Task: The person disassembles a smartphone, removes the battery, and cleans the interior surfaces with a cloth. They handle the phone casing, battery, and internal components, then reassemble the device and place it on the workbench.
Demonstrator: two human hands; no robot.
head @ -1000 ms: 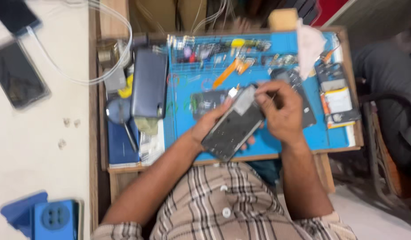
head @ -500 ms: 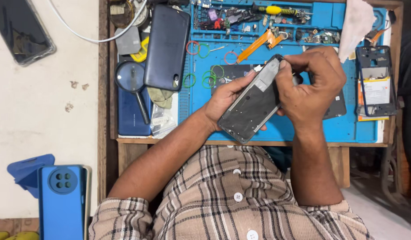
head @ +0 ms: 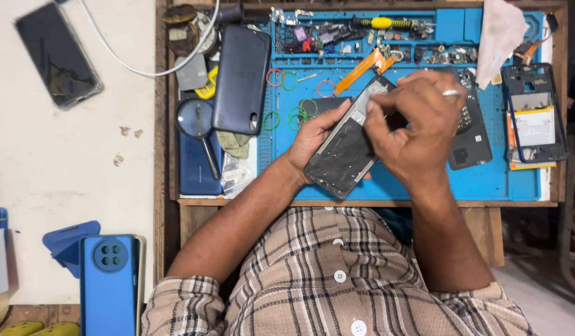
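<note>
Phone frame (head: 343,149) sits tilted above the near edge of the blue mat (head: 424,180), cradled from below in our left hand (head: 315,134), whose fingers wrap its long edges so the open, dark inner face looks up at us. Holding it off the counter (head: 362,203) this way lets us turn it toward the light and steady it against the push from above. Our right hand (head: 418,121) comes over the upper end of the frame with its fingers pinched closed on a small pale part there — whether a tool sits between them we cannot tell.

Around the work we keep things within reach: coloured rubber bands (head: 284,81) lie loose on the mat, a yellow-handled screwdriver (head: 381,23) rests in the tray along the far edge, and a magnifier (head: 197,124) lies to the left beside a dark back cover (head: 241,78). Another stripped phone (head: 536,115) waits well apart at the right — clear of our elbows.
</note>
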